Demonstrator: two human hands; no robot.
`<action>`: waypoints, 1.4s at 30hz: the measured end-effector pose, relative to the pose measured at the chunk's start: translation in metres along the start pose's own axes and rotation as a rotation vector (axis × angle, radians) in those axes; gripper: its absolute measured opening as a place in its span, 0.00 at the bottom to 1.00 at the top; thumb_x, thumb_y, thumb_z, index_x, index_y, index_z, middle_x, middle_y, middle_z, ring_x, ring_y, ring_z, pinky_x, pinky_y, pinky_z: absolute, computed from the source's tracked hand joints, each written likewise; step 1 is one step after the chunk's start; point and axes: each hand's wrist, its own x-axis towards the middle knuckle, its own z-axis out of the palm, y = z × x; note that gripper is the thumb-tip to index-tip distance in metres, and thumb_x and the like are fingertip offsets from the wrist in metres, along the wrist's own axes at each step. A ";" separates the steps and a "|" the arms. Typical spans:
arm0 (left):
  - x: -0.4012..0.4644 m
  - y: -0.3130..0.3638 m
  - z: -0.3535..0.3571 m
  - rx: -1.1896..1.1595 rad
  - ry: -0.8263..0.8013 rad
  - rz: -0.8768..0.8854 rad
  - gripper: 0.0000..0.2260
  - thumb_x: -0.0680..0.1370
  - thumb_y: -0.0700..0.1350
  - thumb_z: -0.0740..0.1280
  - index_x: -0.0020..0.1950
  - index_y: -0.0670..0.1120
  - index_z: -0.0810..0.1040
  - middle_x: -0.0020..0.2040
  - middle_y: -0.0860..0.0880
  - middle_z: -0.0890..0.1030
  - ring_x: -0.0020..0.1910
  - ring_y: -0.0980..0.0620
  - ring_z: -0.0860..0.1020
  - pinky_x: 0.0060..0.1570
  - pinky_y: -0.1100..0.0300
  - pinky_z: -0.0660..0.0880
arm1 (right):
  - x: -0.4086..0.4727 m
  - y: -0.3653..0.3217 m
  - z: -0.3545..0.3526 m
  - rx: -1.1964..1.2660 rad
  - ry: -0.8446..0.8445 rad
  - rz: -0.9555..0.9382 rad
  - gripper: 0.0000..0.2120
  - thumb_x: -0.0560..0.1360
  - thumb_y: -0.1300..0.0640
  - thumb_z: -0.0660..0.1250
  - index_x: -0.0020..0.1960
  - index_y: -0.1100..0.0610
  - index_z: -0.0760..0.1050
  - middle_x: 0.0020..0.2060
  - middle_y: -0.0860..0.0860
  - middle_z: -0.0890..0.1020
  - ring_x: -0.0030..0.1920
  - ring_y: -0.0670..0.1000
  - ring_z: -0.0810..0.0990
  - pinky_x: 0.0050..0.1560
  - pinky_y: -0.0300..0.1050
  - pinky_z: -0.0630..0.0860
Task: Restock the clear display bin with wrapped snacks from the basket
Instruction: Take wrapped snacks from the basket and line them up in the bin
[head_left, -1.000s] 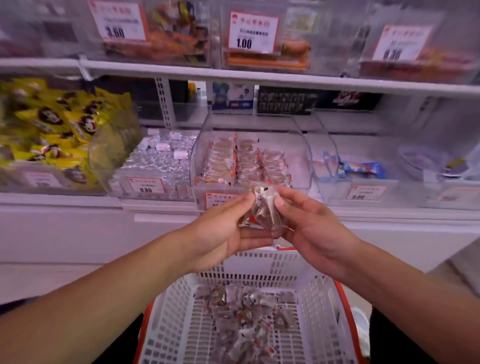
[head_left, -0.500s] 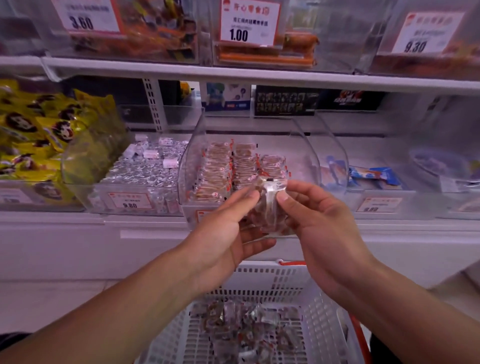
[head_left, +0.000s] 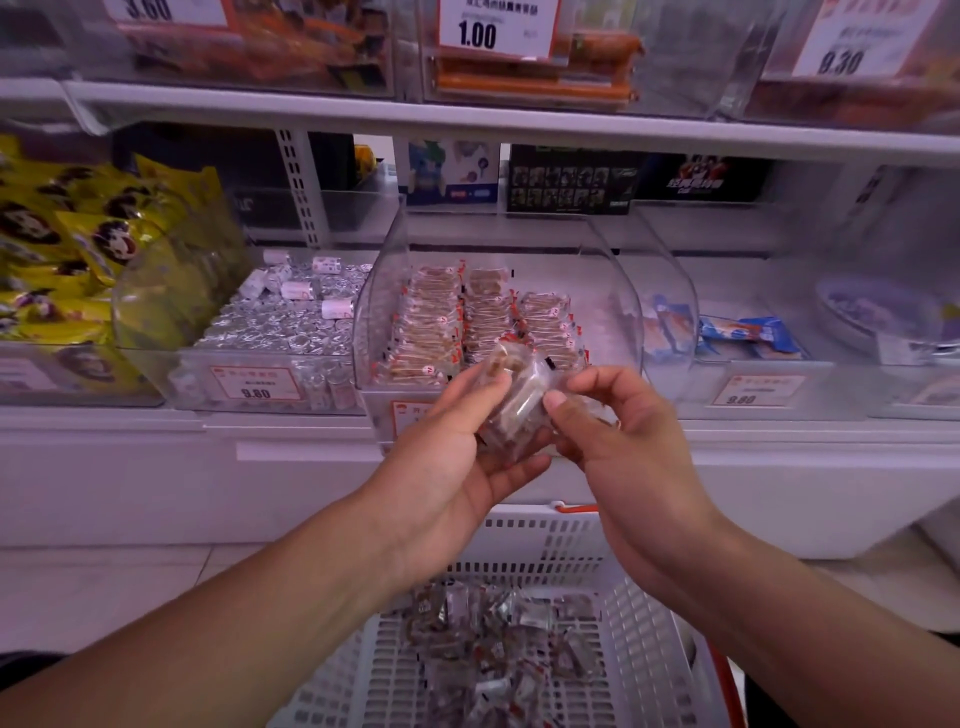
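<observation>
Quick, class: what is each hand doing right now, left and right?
Left hand: holds the wrapped snacks, thumb on top.
Right hand: pinches the same wrapped snacks from the other side.

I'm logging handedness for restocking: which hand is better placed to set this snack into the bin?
Left, probably. The left hand cradles the wrapped snack directly before the clear bin; the right hand only pinches its edge.

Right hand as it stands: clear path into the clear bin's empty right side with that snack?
Probably yes. The right hand and left hand hold the wrapped snack just in front of the clear bin, whose front is open. The stacked rows fill its left and middle; the right side looks bare.
</observation>
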 end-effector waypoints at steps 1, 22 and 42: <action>0.000 -0.001 0.000 0.038 0.003 0.024 0.10 0.81 0.48 0.64 0.61 0.52 0.79 0.49 0.46 0.85 0.40 0.51 0.84 0.37 0.60 0.80 | 0.000 0.000 0.000 -0.032 -0.002 -0.004 0.05 0.79 0.67 0.65 0.51 0.58 0.73 0.40 0.51 0.83 0.39 0.49 0.79 0.43 0.43 0.78; 0.012 0.039 0.005 0.794 0.231 0.228 0.15 0.84 0.53 0.55 0.47 0.47 0.77 0.48 0.46 0.81 0.49 0.46 0.79 0.53 0.47 0.75 | 0.038 -0.040 0.001 -0.922 -0.479 -0.520 0.20 0.65 0.58 0.80 0.54 0.49 0.79 0.44 0.41 0.82 0.42 0.40 0.80 0.44 0.34 0.75; 0.052 0.094 -0.075 2.155 -0.009 0.832 0.12 0.77 0.55 0.65 0.37 0.55 0.67 0.34 0.58 0.68 0.37 0.53 0.67 0.45 0.56 0.58 | 0.270 0.035 0.053 -1.175 -0.164 -0.058 0.28 0.71 0.62 0.76 0.70 0.55 0.73 0.66 0.56 0.76 0.60 0.55 0.79 0.64 0.45 0.75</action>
